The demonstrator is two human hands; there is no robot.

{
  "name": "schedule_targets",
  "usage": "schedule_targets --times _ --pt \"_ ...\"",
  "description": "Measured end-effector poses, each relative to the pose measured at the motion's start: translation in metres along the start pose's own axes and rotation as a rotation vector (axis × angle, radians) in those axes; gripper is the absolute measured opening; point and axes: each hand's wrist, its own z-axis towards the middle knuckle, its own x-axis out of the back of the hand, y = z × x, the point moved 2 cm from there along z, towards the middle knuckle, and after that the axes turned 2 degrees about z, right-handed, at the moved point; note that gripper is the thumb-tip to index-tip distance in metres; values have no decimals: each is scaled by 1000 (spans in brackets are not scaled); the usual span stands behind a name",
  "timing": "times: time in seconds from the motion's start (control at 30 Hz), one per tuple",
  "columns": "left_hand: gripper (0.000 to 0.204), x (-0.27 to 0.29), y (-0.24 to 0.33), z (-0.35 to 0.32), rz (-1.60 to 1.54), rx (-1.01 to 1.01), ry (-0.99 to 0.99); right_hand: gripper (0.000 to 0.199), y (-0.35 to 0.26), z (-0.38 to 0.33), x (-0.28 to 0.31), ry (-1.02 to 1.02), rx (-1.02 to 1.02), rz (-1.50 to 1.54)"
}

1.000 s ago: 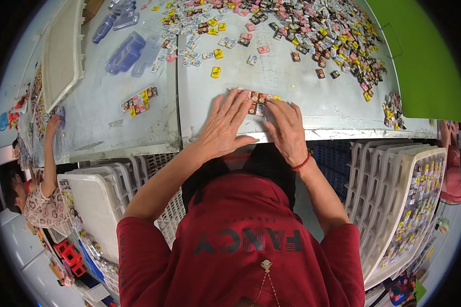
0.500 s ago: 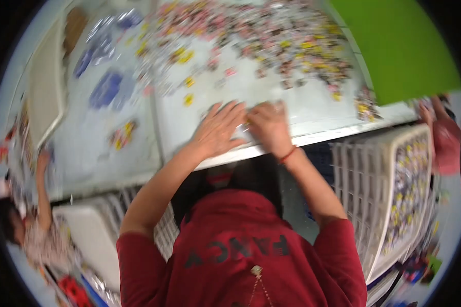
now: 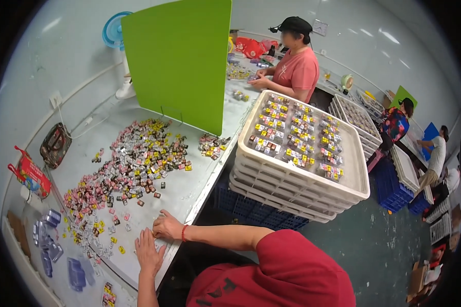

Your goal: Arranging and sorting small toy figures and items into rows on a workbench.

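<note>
My left hand (image 3: 148, 251) lies flat, fingers spread, on the counter (image 3: 189, 189) near its front edge. My right hand (image 3: 166, 228) rests just beside it, fingers curled low over a few small wrapped pieces (image 3: 119, 233); whether it pinches one I cannot tell. The big scatter of wrapped pieces (image 3: 133, 161) lies farther back, before the green divider board (image 3: 182, 61). I judge it best to keep both palms low and slide pieces together gently, away from the edge.

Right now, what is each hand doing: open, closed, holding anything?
Left hand: open, flat on the table, holding nothing.
Right hand: fingers curled down onto the table by the small packets; a grip cannot be told.
</note>
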Motion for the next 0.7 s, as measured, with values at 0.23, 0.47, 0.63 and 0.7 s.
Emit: schedule_targets --times 0.23,0.47,0.63,0.7 --pt "74 -2 -4 -4 -27 32 -26 8 -6 3 13 -23 264 -100" --pt "76 -4 -5 -4 -17 33 -35 11 -9 -2 18 -203 211 -139" --pt "77 -2 -2 0 -35 48 -46 18 -18 -13 28 -39 361 -200" --pt "77 -2 -2 0 -52 53 -49 20 -20 -17 26 -12 381 -255"
